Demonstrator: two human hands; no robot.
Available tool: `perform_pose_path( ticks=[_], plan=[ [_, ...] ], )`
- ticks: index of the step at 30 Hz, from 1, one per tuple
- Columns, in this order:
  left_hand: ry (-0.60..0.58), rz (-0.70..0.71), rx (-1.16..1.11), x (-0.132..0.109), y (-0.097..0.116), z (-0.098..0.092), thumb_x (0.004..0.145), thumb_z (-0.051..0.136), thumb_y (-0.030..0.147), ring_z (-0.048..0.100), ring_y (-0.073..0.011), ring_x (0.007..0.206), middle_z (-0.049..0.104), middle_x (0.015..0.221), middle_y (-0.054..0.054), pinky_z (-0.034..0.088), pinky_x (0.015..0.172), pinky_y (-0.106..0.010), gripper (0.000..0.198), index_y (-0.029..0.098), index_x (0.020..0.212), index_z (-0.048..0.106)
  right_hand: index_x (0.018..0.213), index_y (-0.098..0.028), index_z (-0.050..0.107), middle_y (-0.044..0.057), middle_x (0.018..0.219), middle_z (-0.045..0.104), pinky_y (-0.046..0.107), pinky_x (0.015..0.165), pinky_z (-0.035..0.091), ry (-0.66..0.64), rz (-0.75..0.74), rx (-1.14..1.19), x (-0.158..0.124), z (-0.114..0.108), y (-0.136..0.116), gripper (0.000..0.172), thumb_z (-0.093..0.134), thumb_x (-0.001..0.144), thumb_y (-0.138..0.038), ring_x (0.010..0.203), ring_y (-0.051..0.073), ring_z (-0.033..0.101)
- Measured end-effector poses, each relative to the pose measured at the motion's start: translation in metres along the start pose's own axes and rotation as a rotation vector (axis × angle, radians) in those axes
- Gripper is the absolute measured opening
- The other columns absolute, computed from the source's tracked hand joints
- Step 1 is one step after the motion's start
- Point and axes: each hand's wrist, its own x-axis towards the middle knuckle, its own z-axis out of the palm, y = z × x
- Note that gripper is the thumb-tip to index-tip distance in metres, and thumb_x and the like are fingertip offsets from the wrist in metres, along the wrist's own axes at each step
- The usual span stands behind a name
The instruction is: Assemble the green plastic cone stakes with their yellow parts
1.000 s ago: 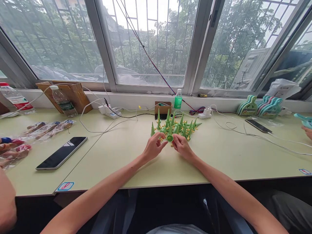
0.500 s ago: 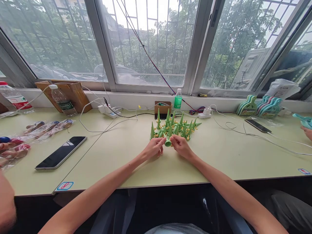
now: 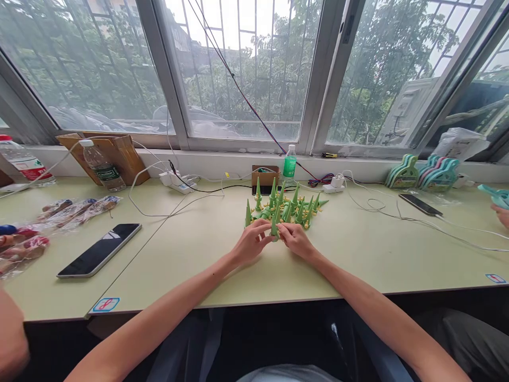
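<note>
Between my two hands, just above the table, a green plastic watering spike [image 3: 274, 228] stands nearly upright with its tip pointing up. My left hand [image 3: 252, 242] grips its lower left side, thumb toward the base. From the right, the pinched fingers of my right hand [image 3: 295, 240] hold it too; its small fittings are partly hidden by them. Directly beyond my hands is a cluster of several similar green spikes [image 3: 295, 200] with yellow valves, some standing point up and others lying on their sides.
Behind the cluster are a small cardboard box [image 3: 265, 175] and a green-labelled bottle [image 3: 290, 163]. A phone [image 3: 100, 249] and plastic-wrapped items [image 3: 79, 211] lie left. At right are a charging phone [image 3: 420, 205], white cables [image 3: 413, 220] and a co-worker's hand [image 3: 501, 215].
The watering spike has turned from its open round end facing me to tip up. My left hand has shifted its fingers around it; the right hand stays nearly in place.
</note>
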Motion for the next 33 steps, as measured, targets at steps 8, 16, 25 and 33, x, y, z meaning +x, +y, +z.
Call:
perform_pose_path(
  ticks=[8, 16, 25, 33],
  plan=[
    [0.1, -0.033, 0.093, 0.003, -0.004, 0.002, 0.09, 0.055, 0.039, 0.053, -0.0088, 0.063, 0.058, 0.103, -0.007, 0.046, 0.049, -0.019, 0.026, 0.02, 0.105, 0.064, 0.065, -0.019, 0.049, -0.002, 0.053, 0.046, 0.023, 0.045, 0.033, 0.055, 0.004, 0.026, 0.002, 0.003, 0.005, 0.05, 0.04, 0.095, -0.058, 0.045, 0.01, 0.038],
    [0.146, -0.229, -0.073, 0.004, -0.004, 0.001, 0.09, 0.051, 0.051, 0.051, -0.0084, 0.051, 0.06, 0.075, -0.002, 0.04, 0.042, -0.018, 0.037, 0.015, 0.082, 0.057, 0.073, -0.019, 0.051, -0.004, 0.056, 0.044, 0.023, 0.046, 0.034, 0.077, -0.034, 0.038, 0.001, 0.0, 0.004, 0.045, 0.044, 0.094, -0.057, 0.049, 0.01, 0.039],
    [-0.002, -0.375, -0.279, 0.004, 0.005, -0.003, 0.088, 0.047, 0.064, 0.047, -0.0088, 0.038, 0.05, 0.047, 0.002, 0.037, 0.035, -0.019, 0.055, 0.014, 0.065, 0.058, 0.074, -0.018, 0.056, -0.004, 0.057, 0.044, 0.023, 0.047, 0.031, 0.02, -0.056, 0.036, 0.0, -0.001, -0.002, 0.044, 0.046, 0.093, -0.056, 0.049, 0.009, 0.036],
    [-0.052, -0.388, -0.34, 0.004, 0.008, -0.005, 0.086, 0.053, 0.062, 0.05, -0.0092, 0.042, 0.053, 0.05, 0.001, 0.038, 0.036, -0.018, 0.051, 0.014, 0.068, 0.059, 0.071, -0.019, 0.053, -0.004, 0.055, 0.043, 0.023, 0.049, 0.033, 0.015, -0.057, 0.048, 0.0, 0.0, 0.003, 0.042, 0.045, 0.095, -0.053, 0.05, 0.01, 0.038]
  ],
)
